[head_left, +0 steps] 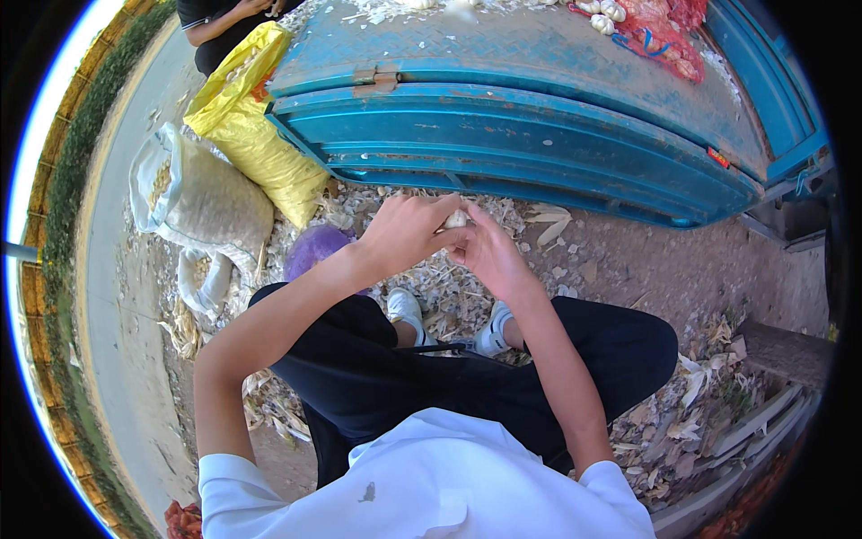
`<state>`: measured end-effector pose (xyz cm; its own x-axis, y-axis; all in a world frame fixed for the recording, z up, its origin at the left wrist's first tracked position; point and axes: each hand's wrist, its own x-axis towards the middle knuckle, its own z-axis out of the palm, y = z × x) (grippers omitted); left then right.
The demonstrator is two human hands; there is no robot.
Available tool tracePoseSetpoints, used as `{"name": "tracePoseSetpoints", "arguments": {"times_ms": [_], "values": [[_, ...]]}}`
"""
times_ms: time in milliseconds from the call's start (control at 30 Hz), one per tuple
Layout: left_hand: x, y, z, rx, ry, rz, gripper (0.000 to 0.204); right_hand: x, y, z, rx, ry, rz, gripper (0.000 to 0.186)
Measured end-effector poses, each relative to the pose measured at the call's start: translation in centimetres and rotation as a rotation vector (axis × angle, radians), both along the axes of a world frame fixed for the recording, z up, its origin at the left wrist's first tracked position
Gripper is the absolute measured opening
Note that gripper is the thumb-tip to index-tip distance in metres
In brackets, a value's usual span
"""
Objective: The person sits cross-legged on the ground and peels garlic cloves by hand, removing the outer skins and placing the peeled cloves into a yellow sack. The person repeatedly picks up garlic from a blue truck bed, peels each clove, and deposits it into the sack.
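Observation:
My two hands meet in front of my knees, above a litter of pale skins. Between them is a whitish garlic bulb [457, 218], partly covered by fingers, so its full shape is hidden. My left hand [404, 232] is closed against it from the left, with thumb and fingers bent toward it. On the other side, my right hand [488, 251] curls its fingers around the same bulb. Below and left of my left hand, a rounded purple thing [314, 249] sits on the ground, partly hidden by my forearm.
A blue metal truck bed [521, 135] stands ahead, with garlic bulbs [613, 11] and a red mesh bag [660, 40] on it. Left are a yellow sack [260, 135], a white sack [211, 193] and a smaller white bag [205, 278]. Another person's arm [215, 31] shows at the upper left.

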<state>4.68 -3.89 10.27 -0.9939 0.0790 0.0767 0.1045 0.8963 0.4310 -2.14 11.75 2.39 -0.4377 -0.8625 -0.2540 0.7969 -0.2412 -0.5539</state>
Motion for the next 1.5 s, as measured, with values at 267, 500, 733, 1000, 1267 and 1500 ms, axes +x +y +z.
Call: {"name": "tracePoseSetpoints", "arguments": {"times_ms": [267,500,733,1000,1267,1500], "values": [[-0.3,0.4,0.0,0.258,-0.087,0.011,0.023,0.3,0.0,1.3,0.210,0.351,-0.012,0.044],[-0.5,0.0,-0.4,0.390,-0.078,-0.086,0.016,0.6,-0.1,0.4,0.163,0.344,-0.087,0.040],[-0.2,0.1,-1.2,0.374,-0.085,-0.098,0.017,1.1,0.0,0.3,0.174,0.368,-0.117,0.039],[-0.1,0.3,-0.5,0.384,-0.170,-0.081,0.017,0.9,0.5,0.2,0.153,0.361,-0.103,0.038],[0.4,-0.1,-1.2,0.557,-0.177,0.005,0.017,-0.1,1.2,2.4,0.166,0.276,-0.132,0.039],[0.2,-0.2,-1.4,0.470,-0.159,0.022,0.015,0.0,0.9,2.2,0.290,0.371,-0.085,0.020]]}}
